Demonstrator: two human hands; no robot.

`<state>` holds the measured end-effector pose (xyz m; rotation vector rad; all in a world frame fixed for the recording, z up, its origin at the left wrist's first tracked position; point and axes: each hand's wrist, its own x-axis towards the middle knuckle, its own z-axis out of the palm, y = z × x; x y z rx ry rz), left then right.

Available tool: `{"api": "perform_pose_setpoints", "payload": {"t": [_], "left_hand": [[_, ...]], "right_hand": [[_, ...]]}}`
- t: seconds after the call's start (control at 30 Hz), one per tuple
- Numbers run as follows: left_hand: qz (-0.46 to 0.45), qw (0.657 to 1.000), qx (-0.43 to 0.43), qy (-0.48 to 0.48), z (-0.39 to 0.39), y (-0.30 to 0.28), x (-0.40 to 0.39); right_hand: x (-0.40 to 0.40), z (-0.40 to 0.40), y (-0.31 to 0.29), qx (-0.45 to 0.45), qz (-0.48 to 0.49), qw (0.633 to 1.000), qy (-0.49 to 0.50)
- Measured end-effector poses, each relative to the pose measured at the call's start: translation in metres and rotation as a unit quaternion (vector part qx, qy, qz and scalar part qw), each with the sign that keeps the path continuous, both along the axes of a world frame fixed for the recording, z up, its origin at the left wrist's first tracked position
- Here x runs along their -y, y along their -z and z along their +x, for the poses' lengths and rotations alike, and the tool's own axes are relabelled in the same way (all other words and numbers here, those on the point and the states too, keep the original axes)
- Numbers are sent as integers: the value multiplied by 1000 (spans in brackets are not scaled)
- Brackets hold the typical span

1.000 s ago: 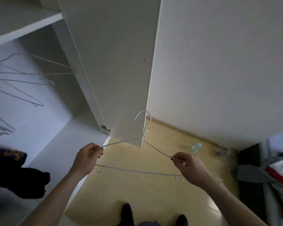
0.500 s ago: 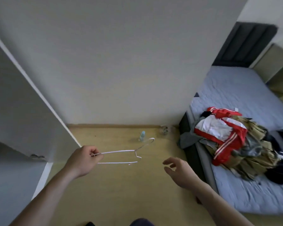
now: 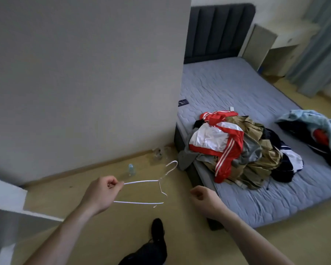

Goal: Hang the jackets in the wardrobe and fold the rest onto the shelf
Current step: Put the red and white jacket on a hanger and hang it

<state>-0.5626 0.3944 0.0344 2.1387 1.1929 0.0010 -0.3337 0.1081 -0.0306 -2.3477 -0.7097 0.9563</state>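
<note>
My left hand point(image 3: 101, 196) pinches one end of a thin white wire hanger point(image 3: 143, 192), held level over the wooden floor with its hook pointing toward the bed. My right hand point(image 3: 206, 199) hovers empty to the right of the hanger, fingers loosely curled and apart. A pile of clothes point(image 3: 237, 148) lies on the near corner of the bed, with a red and white striped jacket point(image 3: 218, 142) on top of khaki and grey garments. A light blue garment point(image 3: 317, 129) with dark clothes lies further right on the mattress.
The grey-blue mattress point(image 3: 227, 88) on a dark bed frame fills the right. A white wall point(image 3: 84, 73) stands ahead. A small bottle point(image 3: 131, 168) and clear glass items point(image 3: 158, 153) sit on the floor by the skirting. The white wardrobe edge point(image 3: 6, 197) is at left. My dark shoe point(image 3: 158, 232) is below.
I have turned from the wardrobe toward the bed. My right hand let go of the hanger, which now hangs from my left hand alone. The clothes pile has come closer.
</note>
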Motion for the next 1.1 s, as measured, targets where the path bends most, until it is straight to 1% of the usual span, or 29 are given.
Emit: {"api": "perform_pose_setpoints", "payload": {"t": [0.17,0.33,0.47,0.6,0.67,0.77,0.87,0.97,1.1], "left_hand": [[-29,998,-15,54,99,17,-20],[-34,993,-21,108,199,27,-39],[-26,993,-24,114,266,34,-49],[-48,994,-15,96,320,50,-52],[-74,994,-5,75,341,58,-52],[-120,992,6,28,370,67,-49],[-138,990,0,-6,401,75,-44],[-134,990,-3,-33,437,89,-39],[-142,987,6,-75,482,120,-37]], "right_hand": [[18,69,20,2,-36,996,80],[36,136,38,26,-56,981,183],[44,190,45,6,-73,974,212],[47,261,60,-12,-85,968,235],[46,301,71,-15,-90,966,244],[40,366,92,-48,-104,960,257],[31,432,124,-68,-120,958,251],[16,490,162,-81,-145,957,239],[-11,554,213,-66,-166,961,211]]}}
